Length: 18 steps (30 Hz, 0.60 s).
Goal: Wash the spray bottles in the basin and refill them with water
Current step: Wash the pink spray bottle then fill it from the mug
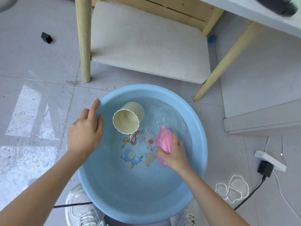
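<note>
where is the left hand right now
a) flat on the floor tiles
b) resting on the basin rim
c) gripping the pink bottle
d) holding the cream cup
b: the left hand lies with straight fingers on the basin rim, apart from the cup, while the right hand holds the pink bottle in the water.

A black block (46,37) lies well apart from a power strip (275,161) with charger (265,169).

My basin (130,193) was pale blue with cartoon prints, the bottle (162,138) in my right grip (175,154) was pink, cup (128,119) cream, floor tiles (40,62) grey
</note>
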{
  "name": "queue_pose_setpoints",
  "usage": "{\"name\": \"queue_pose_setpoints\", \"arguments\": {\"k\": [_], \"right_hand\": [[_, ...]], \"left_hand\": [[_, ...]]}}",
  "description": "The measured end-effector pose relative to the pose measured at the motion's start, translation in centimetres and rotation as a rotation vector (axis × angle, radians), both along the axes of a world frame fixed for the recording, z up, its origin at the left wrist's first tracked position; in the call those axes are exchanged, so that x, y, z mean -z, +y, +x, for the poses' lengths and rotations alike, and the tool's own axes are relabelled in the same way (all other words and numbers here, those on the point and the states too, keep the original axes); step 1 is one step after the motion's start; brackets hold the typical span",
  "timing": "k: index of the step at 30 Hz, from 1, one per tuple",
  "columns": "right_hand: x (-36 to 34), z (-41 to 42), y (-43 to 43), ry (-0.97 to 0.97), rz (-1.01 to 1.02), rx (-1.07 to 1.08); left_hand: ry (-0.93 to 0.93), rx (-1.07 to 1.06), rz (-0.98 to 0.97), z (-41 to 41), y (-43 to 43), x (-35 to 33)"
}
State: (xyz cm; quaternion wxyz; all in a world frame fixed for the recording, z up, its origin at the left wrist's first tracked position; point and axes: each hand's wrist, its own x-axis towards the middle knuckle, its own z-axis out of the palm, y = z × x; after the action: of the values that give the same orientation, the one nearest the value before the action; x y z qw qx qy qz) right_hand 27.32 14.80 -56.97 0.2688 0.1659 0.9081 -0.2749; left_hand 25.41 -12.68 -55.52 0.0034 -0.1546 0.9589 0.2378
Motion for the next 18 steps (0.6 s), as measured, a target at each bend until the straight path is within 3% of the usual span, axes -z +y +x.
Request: {"name": "queue_pose_setpoints", "arguments": {"k": [18], "right_hand": [[-0.17, 0.21, 0.27, -0.013, 0.008, -0.011]], "left_hand": [[0.006, -0.002, 0.002, 0.11, 0.07, 0.03]]}}
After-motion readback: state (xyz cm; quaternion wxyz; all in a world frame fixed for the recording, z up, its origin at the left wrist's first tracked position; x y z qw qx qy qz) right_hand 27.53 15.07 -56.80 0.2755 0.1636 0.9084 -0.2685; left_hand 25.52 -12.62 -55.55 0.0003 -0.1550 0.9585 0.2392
